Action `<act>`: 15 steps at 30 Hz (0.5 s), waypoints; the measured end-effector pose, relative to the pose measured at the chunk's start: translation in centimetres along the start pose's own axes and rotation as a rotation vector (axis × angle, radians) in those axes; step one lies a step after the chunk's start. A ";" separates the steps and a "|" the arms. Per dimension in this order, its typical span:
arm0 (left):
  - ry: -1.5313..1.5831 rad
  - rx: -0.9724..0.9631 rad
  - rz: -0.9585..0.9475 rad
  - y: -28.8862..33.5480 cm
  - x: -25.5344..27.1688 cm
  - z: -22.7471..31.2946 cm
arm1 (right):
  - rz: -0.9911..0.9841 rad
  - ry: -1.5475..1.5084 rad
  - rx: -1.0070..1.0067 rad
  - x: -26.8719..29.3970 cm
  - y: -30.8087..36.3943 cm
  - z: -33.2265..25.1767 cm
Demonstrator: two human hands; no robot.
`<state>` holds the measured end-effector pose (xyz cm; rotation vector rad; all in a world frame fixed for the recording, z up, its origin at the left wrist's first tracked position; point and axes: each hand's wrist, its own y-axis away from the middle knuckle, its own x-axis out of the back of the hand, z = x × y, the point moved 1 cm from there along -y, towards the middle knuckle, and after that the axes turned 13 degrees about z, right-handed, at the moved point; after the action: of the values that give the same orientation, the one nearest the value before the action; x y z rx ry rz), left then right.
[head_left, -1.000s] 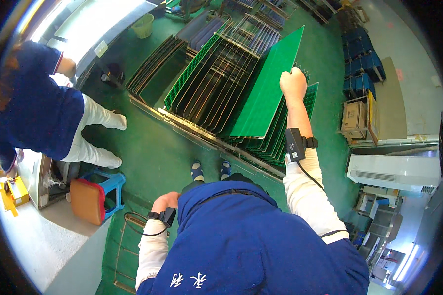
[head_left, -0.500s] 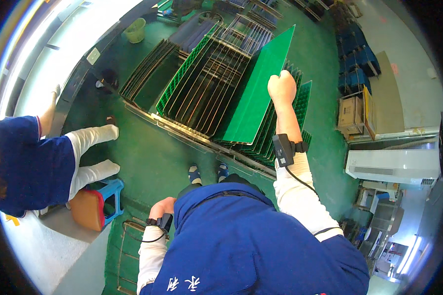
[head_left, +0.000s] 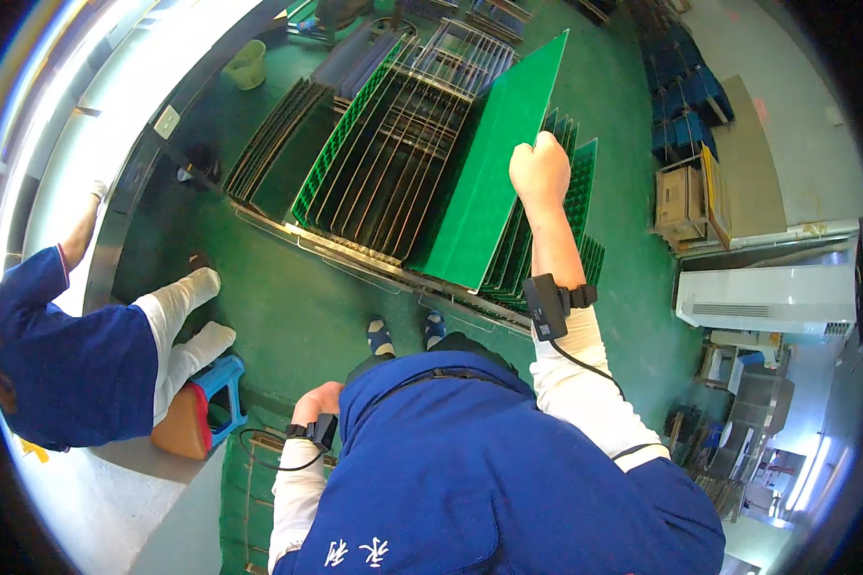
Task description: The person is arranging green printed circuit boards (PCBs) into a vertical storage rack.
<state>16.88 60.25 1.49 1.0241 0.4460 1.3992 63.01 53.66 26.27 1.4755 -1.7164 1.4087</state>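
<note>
Nearest the body, the left hand (head_left: 320, 399) hangs beside the waist of the blue shirt (head_left: 422, 460); its fingers are mostly hidden, so how far it is open, or whether it holds anything, cannot be told. Farther out, the right hand (head_left: 541, 171) is curled into a fist at the long right edge of the green panel (head_left: 499, 168), apparently gripping it, fingertips out of sight. The panel stands tilted in the rack (head_left: 292, 229), right of the wire dividers (head_left: 388, 196), its lowest corner by the rack's near edge. It looks thin, stiff and light enough for one hand to steady, though its broad smooth face could slip and its corners might chip. Midway along the long edge seems the sound hold. Close on its right stand textured green sheets (head_left: 579, 187); beyond the rack's left side sits a pale green bin (head_left: 246, 67).
</note>
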 end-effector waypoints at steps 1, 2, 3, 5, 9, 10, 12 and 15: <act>-0.004 -0.001 0.000 -0.3 -0.3 -0.5 | -0.004 0.003 0.005 -0.1 -0.1 -0.1; -0.006 -0.042 0.011 -0.8 -0.8 -1.2 | -0.009 0.006 0.011 -0.2 -0.2 -0.2; -0.009 -0.086 0.022 -1.0 -1.0 -1.4 | -0.004 0.006 0.008 -0.4 -0.4 -0.2; -0.058 -0.044 0.030 -1.2 -1.5 -1.8 | -0.020 0.020 0.026 -0.7 -0.8 -0.4; -0.113 -0.073 0.060 -0.6 -1.5 -1.2 | -0.028 0.007 0.011 -1.0 -1.5 -0.6; -0.119 -0.078 0.056 0.1 -1.0 -0.3 | -0.022 0.015 0.014 -1.3 -1.7 -0.3; -0.025 0.000 0.028 1.4 0.0 1.3 | -0.038 0.027 0.009 -2.0 -1.9 0.1; -0.022 -0.050 0.005 -1.2 -2.2 -2.6 | -0.069 0.040 0.044 -3.3 -1.8 -0.5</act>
<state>15.16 59.14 -1.47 0.9998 0.3909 1.3961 65.60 55.77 24.35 1.5056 -1.6045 1.4382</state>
